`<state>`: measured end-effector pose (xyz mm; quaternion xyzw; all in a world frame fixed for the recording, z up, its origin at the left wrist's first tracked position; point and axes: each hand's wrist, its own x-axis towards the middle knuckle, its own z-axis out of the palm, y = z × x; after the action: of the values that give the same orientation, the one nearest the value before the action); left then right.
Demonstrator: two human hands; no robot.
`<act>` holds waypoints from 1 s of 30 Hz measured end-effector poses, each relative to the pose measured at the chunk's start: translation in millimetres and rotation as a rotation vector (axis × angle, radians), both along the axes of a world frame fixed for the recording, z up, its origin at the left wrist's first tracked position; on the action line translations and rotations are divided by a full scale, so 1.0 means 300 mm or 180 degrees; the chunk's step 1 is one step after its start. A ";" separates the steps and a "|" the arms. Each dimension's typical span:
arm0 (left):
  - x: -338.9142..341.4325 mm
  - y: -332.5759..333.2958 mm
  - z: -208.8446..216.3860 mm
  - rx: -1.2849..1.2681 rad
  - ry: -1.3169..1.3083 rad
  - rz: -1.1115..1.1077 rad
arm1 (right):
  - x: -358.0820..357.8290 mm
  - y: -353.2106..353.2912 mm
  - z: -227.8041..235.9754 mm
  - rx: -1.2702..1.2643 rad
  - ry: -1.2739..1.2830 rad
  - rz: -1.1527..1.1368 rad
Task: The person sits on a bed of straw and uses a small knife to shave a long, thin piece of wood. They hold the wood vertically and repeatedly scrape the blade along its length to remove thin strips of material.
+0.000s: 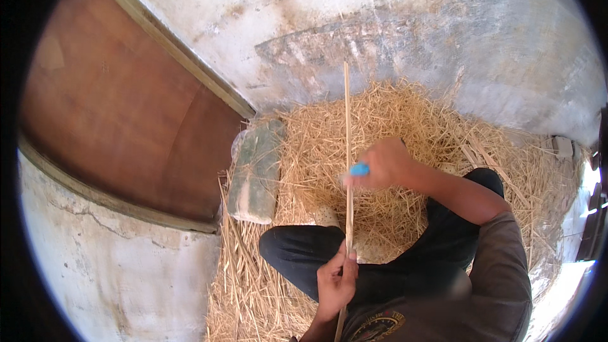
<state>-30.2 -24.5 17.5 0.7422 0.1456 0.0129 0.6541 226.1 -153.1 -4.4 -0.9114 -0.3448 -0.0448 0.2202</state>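
A long, thin, pale strip of wood or bamboo [348, 120] runs upright through the middle of the view, from near the wall down past my lap. Low on it, my left hand [337, 283] is closed, with the thumb lying along the strip. Farther up, my right hand [387, 159] is closed round a small blue-handled tool [359, 169] set against the strip. Motion blurs that hand, and I cannot make out the tool's blade. My dark-trousered legs [297, 250] are bent out to either side beneath the strip.
Straw-like shavings [316, 145] heap over the floor up to the stained wall [380, 31]. A greenish block [256, 174] lies left of my knee, beside a brown door panel [126, 101] in a wooden frame. Loose strips [237, 259] lie at lower left; a grey block [562, 147] sits far right.
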 end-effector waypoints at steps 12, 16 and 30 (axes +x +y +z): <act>-0.083 0.017 -0.023 -0.0167 0.0212 0.0032 | -0.039 -0.006 -0.050 -0.0119 0.0047 0.0114; -0.103 -0.012 -0.043 -0.0372 0.0207 -0.0315 | 0.214 -0.104 -0.050 0.0017 0.0159 -0.0835; -0.127 0.008 -0.002 -0.0663 0.0418 -0.0424 | 0.515 -0.429 -0.031 0.0786 0.0481 -0.2494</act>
<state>-68.3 -22.2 16.9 0.6775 0.1390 -0.0943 0.7161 380.7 -281.7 -13.6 -0.9411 0.0531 -0.0992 0.3188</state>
